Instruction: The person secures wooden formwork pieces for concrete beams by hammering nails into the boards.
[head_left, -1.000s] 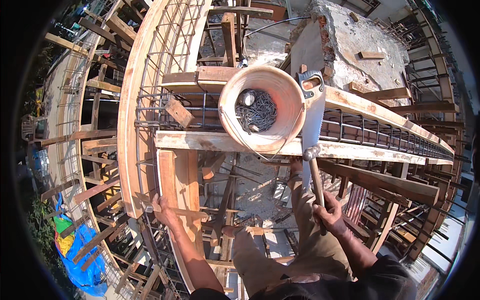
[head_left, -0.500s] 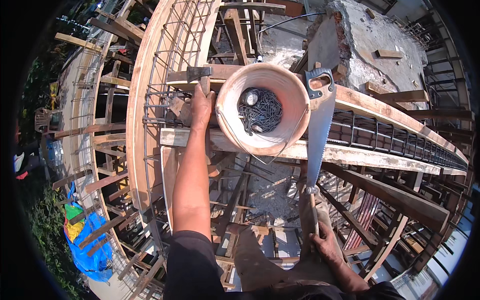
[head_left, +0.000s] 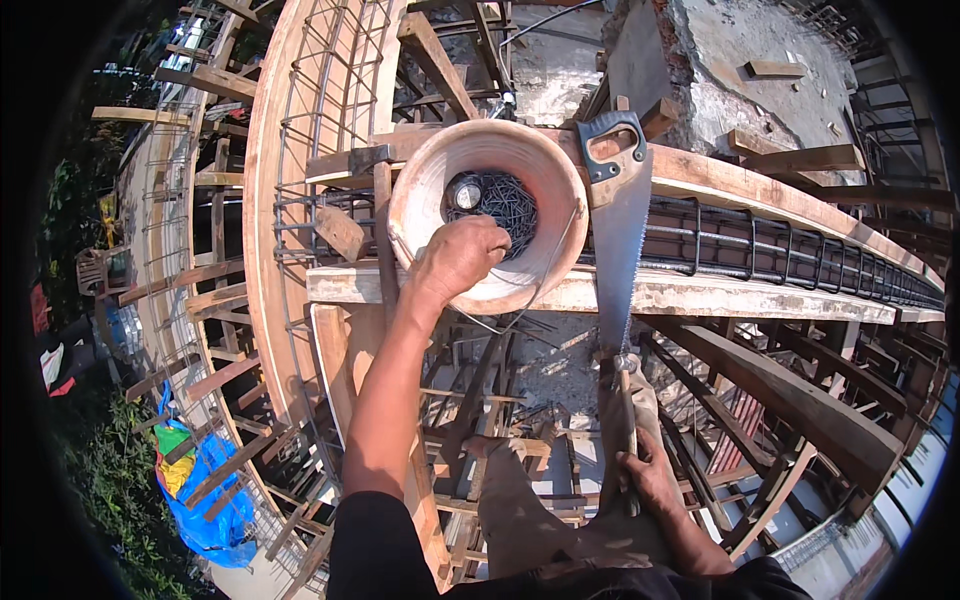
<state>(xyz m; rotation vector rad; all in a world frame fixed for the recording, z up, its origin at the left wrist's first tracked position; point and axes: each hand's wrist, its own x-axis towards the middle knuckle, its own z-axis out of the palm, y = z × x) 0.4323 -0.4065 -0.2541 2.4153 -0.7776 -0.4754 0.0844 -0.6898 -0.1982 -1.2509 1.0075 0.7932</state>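
Note:
My left hand [head_left: 460,258] reaches over the near rim of a pale round bucket [head_left: 568,215], fingers curled in above the nails [head_left: 513,205]; what they hold, if anything, is hidden. A round silvery object [head_left: 467,195] lies among the nails. Left of the bucket a hatchet [head_left: 384,225] rests across the formwork boards, its dark head at the far end. Low on the right, my right hand [head_left: 652,474] is closed round the wooden handle of a hammer [head_left: 625,375], metal head up. Beyond it a handsaw [head_left: 622,220] stands beside the bucket, grip at the top.
A rebar cage [head_left: 750,245] runs rightward between two formwork boards; another cage [head_left: 335,110] lies in the left formwork. A short wood block [head_left: 341,232] sits near the hatchet. Below are crossing timber props [head_left: 780,390]. Broken concrete [head_left: 720,70] lies at the far right.
My left hand has let go of the hatchet and moved right into the bucket. The hatchet now lies on the boards. My right hand still holds the hammer; the view has shifted slightly.

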